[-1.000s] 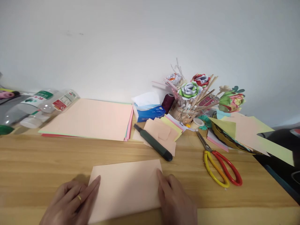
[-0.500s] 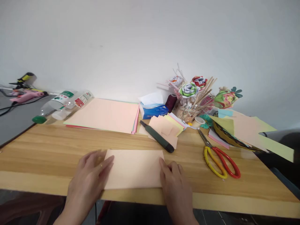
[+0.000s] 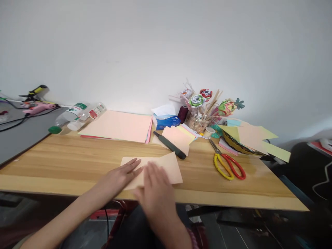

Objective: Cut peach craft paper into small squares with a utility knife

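The left hand (image 3: pixel 123 176) and right hand (image 3: pixel 157 188) were brought inward from the peach paper's (image 3: pixel 173 169) ends and laid flat, unclamped, apparently for creasing.

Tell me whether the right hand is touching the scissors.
Apart: the head view shows part of the peach paper, then tabletop, between the right hand and the scissors.

Matt paper sheet (image 3: pixel 171 168) on a smooth wood table (image 3: pixel 77 157).
The stack (image 3: pixel 119 126) shares the sheet's dull, even paper face; the table's grain has a faint sheen. The scissors (image 3: pixel 227 157) pair metal blades with smooth, plastic-looking handles. Bottles (image 3: pixel 96 111) are clear, shiny plastic, the tissue pack (image 3: pixel 167 122) glossy film, the flowers (image 3: pixel 196 100) paper, the wall (image 3: pixel 129 45) matt.
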`<control>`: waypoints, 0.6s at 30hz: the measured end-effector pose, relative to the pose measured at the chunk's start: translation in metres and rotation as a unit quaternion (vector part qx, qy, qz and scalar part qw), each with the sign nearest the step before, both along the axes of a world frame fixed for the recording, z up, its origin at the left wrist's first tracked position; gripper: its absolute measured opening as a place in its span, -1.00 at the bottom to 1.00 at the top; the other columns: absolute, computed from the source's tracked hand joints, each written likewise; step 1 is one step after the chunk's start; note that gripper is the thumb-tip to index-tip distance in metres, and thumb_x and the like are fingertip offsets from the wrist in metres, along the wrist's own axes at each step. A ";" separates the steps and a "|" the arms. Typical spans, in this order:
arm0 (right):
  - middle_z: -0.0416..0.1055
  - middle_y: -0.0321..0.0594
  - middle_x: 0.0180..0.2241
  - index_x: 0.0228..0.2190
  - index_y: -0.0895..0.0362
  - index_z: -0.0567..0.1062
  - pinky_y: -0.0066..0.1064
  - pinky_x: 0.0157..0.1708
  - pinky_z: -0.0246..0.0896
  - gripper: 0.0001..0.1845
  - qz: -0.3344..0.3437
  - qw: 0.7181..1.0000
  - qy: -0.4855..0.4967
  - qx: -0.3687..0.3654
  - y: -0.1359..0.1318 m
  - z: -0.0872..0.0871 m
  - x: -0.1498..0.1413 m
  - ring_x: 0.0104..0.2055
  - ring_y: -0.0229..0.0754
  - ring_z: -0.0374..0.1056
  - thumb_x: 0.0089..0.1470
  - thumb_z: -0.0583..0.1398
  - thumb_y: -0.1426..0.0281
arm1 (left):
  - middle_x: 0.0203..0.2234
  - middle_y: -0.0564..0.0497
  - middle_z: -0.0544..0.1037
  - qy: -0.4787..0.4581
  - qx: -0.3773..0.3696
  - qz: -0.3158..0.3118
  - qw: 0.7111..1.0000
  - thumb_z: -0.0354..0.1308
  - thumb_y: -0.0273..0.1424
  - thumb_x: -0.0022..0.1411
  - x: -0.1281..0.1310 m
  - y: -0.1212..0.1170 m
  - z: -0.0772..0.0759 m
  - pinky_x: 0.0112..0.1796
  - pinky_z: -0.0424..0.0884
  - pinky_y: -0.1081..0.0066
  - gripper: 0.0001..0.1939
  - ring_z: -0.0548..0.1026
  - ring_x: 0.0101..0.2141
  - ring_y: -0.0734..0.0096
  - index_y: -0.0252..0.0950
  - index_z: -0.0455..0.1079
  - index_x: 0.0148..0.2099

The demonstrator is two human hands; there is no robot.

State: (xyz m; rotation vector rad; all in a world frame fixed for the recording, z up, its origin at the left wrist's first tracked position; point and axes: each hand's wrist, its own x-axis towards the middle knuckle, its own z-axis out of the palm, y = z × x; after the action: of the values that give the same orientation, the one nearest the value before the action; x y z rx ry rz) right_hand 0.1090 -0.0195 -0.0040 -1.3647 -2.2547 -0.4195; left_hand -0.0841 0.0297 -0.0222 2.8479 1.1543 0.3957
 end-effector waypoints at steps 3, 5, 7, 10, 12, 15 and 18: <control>0.22 0.19 0.10 0.04 0.46 0.29 -0.17 0.16 -0.02 0.03 0.058 0.998 0.024 -0.001 -0.003 -0.019 -0.022 0.20 0.07 0.04 -0.09 0.01 -0.22 | 0.18 -0.13 0.18 -0.005 0.005 0.010 1.000 -0.04 -0.56 0.26 0.001 0.000 -0.003 0.08 0.22 0.33 -0.58 0.16 0.16 0.28 -0.28 0.25 0.16; 0.18 0.23 0.11 0.07 0.48 0.26 -0.17 0.16 -0.02 0.10 0.054 0.998 0.024 -0.020 -0.004 -0.027 -0.023 0.22 0.08 0.01 -0.13 -0.01 -0.25 | 0.18 -0.11 0.17 -0.011 0.006 0.012 1.000 -0.05 -0.59 0.25 0.001 -0.001 -0.004 0.07 0.23 0.31 -0.54 0.16 0.17 0.29 -0.24 0.22 0.17; 0.17 0.24 0.12 0.08 0.49 0.24 -0.18 0.15 -0.01 0.08 0.057 0.998 0.013 -0.040 -0.004 -0.030 -0.016 0.22 0.06 0.00 -0.10 0.00 -0.23 | 0.19 -0.07 0.15 -0.019 0.002 0.009 1.000 -0.06 -0.62 0.24 0.001 -0.002 -0.003 0.07 0.23 0.30 -0.48 0.15 0.17 0.30 -0.17 0.17 0.21; 0.17 0.21 0.12 0.08 0.45 0.25 -0.22 0.14 0.01 0.03 0.058 0.997 -0.008 -0.050 -0.007 -0.029 0.008 0.23 0.03 0.00 -0.08 0.00 -0.21 | 0.20 -0.03 0.14 -0.036 -0.005 -0.001 0.999 -0.08 -0.64 0.24 0.002 -0.004 -0.002 0.07 0.23 0.32 -0.44 0.14 0.17 0.33 -0.11 0.11 0.23; 0.16 0.18 0.13 0.09 0.41 0.25 -0.23 0.12 0.05 0.01 0.030 0.997 -0.028 -0.058 -0.012 -0.027 0.032 0.22 0.02 0.01 -0.09 0.02 -0.20 | 0.20 0.00 0.15 -0.043 -0.007 -0.007 0.999 -0.10 -0.64 0.26 0.002 -0.004 -0.003 0.09 0.21 0.32 -0.45 0.12 0.18 0.36 -0.09 0.11 0.23; 0.13 0.18 0.15 0.11 0.38 0.22 -0.21 0.07 0.12 -0.08 -0.028 0.995 -0.081 -0.060 -0.021 -0.024 0.071 0.20 0.03 0.06 -0.04 0.08 -0.10 | 0.20 0.01 0.15 -0.038 -0.004 -0.007 0.999 -0.16 -0.63 0.29 -0.001 -0.001 -0.004 0.09 0.20 0.33 -0.47 0.10 0.19 0.37 -0.09 0.11 0.23; 0.15 0.17 0.14 0.10 0.39 0.22 -0.16 0.06 0.11 -0.13 -0.053 0.990 -0.125 -0.040 -0.027 -0.021 0.095 0.18 0.05 0.10 -0.02 0.13 -0.04 | 0.20 -0.01 0.16 -0.010 0.006 -0.009 1.000 -0.18 -0.63 0.30 -0.004 0.002 -0.001 0.09 0.20 0.35 -0.48 0.10 0.19 0.38 -0.10 0.12 0.22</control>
State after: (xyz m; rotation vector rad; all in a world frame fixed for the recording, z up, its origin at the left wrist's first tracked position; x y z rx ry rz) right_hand 0.2045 -0.0468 -0.0251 -1.5540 -2.4288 -0.5711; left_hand -0.0882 0.0313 -0.0230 2.8557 1.1261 0.4303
